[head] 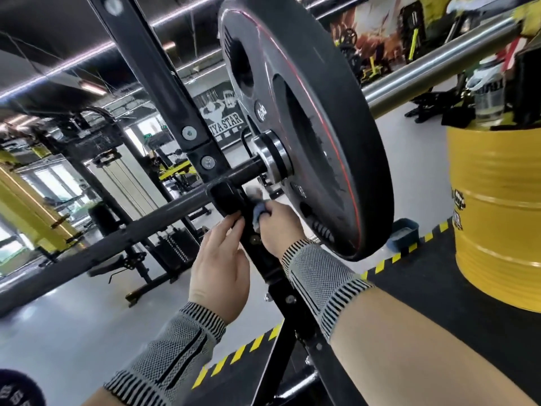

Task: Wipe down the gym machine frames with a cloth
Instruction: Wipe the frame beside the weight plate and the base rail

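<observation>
Left forearm: grey knitted wrist sleeve with black-striped cuffs [172, 344], nearest the camera; it leads up to the left hand [219, 265].
Left-hand grip: fingers curled against the black steel upright of the rack frame [273, 284], fingertips touching the glossy black bar-catch bracket [227, 197]; it appears to steady the frame and holds no cloth.
Right-hand grip: right hand [276, 227] clamped on a small bunched blue-grey cloth [259, 210]; thumb and fingers closed round it.
Task's thing: the cloth is pressed to the upright just beside the bracket, below the bar sleeve.
Progress (judgement): wiping is under way at the bracket junction; no visible difference marks cleaned from uncleaned metal, so the finished share cannot be told; the slanted dark frame post [152, 63] above and the lower struts probably remain.
Middle ground: large black rubber weight plate with a red ring [316, 118] on the chrome barbell [439, 63], very close to the right hand.
Far right: yellow steel drum [494, 206] on the floor.
</observation>
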`<state>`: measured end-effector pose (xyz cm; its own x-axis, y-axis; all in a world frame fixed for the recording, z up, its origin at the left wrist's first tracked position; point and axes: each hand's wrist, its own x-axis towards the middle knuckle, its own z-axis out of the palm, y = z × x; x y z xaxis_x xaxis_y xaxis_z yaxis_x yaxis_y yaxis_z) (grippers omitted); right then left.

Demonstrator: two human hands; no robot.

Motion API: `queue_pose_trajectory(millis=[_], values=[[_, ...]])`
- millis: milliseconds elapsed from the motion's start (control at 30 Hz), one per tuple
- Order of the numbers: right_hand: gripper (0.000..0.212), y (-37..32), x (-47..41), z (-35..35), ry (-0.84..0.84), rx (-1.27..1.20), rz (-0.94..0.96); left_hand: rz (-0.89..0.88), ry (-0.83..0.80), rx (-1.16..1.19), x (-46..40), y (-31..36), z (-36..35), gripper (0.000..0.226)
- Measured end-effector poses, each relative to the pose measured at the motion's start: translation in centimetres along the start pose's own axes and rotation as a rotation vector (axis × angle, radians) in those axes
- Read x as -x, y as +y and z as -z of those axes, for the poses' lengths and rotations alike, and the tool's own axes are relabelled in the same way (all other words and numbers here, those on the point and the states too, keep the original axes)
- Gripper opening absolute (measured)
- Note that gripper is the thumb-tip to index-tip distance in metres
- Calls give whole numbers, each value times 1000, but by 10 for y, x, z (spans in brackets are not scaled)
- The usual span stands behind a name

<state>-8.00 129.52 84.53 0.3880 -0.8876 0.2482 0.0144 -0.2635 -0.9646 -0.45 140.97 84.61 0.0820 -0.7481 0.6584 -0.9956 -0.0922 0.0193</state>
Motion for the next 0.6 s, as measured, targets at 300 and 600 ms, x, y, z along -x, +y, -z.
queue_pose_trajectory(millis=[300, 600], values=[[28, -37, 74, 32, 203, -108, 184, -124, 125, 152, -3, 15, 46, 48], [27, -133, 34, 34, 197, 73, 315, 25, 305, 247, -67, 16, 101, 44]])
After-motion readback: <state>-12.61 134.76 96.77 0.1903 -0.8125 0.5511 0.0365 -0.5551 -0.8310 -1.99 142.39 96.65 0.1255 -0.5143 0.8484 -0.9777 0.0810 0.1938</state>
